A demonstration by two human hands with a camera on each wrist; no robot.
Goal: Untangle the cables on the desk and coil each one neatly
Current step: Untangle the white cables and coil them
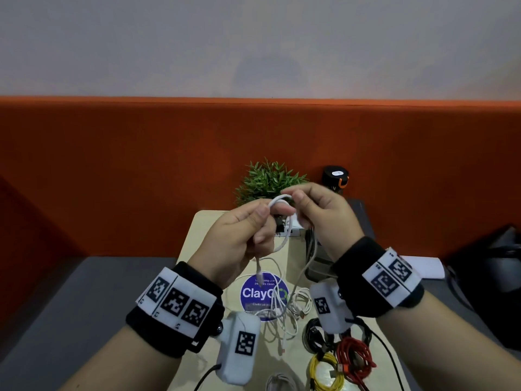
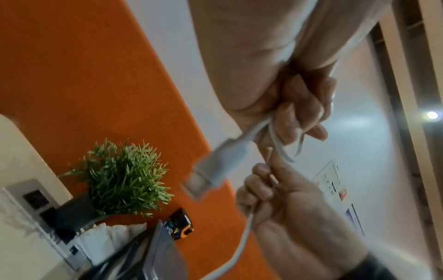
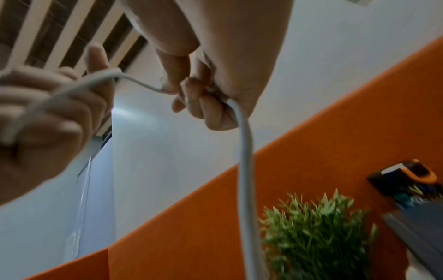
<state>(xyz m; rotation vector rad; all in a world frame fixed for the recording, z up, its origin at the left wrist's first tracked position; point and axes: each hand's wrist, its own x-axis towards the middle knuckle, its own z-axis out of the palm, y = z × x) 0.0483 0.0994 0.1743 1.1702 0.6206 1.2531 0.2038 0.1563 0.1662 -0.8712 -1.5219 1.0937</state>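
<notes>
- White cable (image 1: 277,199): held up off the tabletop (image 1: 197,238) between your two hands, a small loop standing between the fingertips.
- Left hand (image 1: 239,238): fingers curled round the cable; thumb and forefinger pinch the loop at its top. The plug end (image 1: 258,276) hangs just below these fingers.
- Right hand (image 1: 324,218): fingers curled, pinching the other side of the same loop. The long run of cable drops from under these fingers to the tabletop.
- White tangle (image 1: 282,311): lies on the tabletop below both hands; the held cable appears to trail into it, so its free length is probably not yet clear of the knot.
- Red cable (image 1: 353,358), yellow cable (image 1: 327,371), black cable (image 1: 318,334): bundled on the tabletop below your right wrist, apart from your fingers.
- Potted plant (image 1: 267,179): beyond the fingertips, not touched.
- Step in hand, by judgement: coiling the white cable, first turns just formed.
- Next move calls for: keep the left fingers clamped on the loop, slide the right fingers down the slack, and bring up another turn of like size. Expect snagging where the tail meets the tangle; free that before pulling.
</notes>
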